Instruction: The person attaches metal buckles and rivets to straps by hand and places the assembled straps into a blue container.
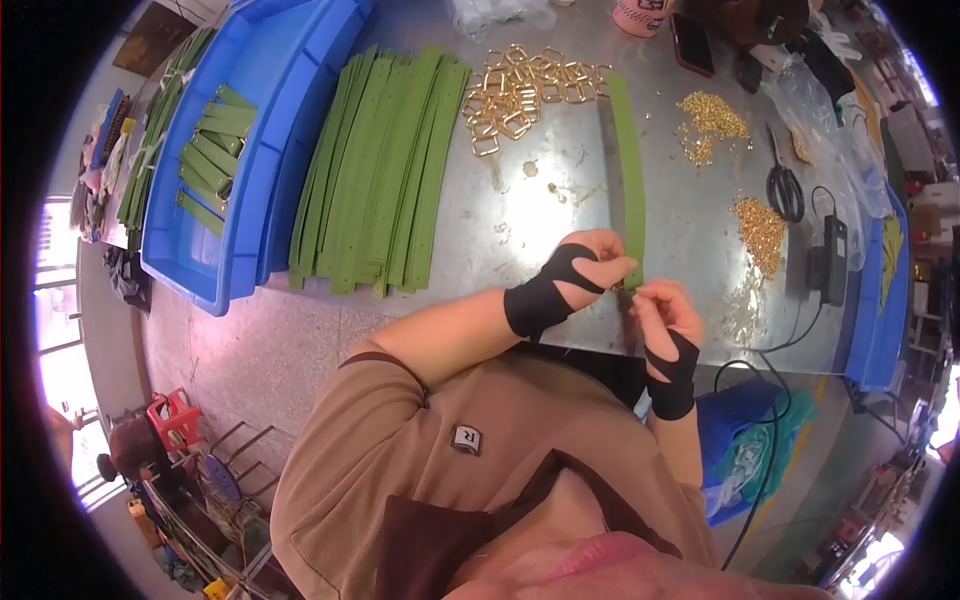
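A long green strap (629,165) runs away from me across the metal table, its near end at my fingers. My left hand (595,262), in a black wrist support, is closed with thumb and fingers pinching that near end. Close beside it, my right hand (672,312), also in a black support, has its fingertips pressed together just at the strap's tip. Whatever lies between the right fingertips is too small and covered to make out. A heap of gold rectangular buckles (520,90) lies near the strap's far end.
Many green straps (380,170) are stacked at left, beside a blue bin (185,262) holding short buckled straps (215,150). Small gold fittings lie in two piles (712,120), (760,235) at right, near black scissors (786,190), a black device (828,262) with a cable and a phone (692,45).
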Tool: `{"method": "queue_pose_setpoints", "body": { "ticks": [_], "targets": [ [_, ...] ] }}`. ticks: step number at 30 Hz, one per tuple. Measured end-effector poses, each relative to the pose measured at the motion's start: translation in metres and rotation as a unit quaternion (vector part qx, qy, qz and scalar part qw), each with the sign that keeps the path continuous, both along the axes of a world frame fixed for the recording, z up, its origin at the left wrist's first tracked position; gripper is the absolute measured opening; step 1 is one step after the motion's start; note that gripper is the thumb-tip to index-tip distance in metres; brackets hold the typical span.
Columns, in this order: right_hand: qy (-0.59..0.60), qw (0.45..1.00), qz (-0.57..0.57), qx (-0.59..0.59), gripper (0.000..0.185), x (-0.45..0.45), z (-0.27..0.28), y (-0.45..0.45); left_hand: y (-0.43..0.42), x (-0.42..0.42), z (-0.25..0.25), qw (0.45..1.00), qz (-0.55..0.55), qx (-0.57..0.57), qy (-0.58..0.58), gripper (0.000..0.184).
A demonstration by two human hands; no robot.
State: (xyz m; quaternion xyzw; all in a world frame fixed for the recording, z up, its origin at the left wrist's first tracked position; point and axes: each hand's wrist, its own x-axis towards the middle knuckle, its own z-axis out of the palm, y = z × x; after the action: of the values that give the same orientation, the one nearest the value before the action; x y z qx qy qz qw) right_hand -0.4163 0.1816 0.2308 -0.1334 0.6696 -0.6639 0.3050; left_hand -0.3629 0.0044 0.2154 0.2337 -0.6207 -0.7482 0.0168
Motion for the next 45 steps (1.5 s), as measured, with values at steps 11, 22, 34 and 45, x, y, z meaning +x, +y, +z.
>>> {"method": "queue_pose_setpoints", "body": {
  "ticks": [11, 22, 34, 45],
  "targets": [
    [-0.027, 0.992, -0.005, -0.123, 0.015, -0.004, -0.012, 0.000, 0.000, 0.006, -0.003, 0.998, -0.006, 0.051, 0.026, 0.015],
    [0.034, 0.995, -0.002, -0.092, 0.013, -0.006, -0.005, -0.011, 0.003, 0.007, -0.006, 0.997, 0.003, 0.068, 0.039, 0.014],
    [0.012, 0.997, -0.058, -0.039, 0.013, 0.000, 0.004, -0.022, 0.009, 0.012, -0.005, 0.993, 0.003, 0.080, 0.085, 0.011],
    [0.620, 0.778, 0.037, 0.099, 0.015, -0.036, 0.000, -0.017, 0.015, 0.014, 0.009, 0.998, -0.028, -0.047, 0.030, 0.017]
  ]
}}
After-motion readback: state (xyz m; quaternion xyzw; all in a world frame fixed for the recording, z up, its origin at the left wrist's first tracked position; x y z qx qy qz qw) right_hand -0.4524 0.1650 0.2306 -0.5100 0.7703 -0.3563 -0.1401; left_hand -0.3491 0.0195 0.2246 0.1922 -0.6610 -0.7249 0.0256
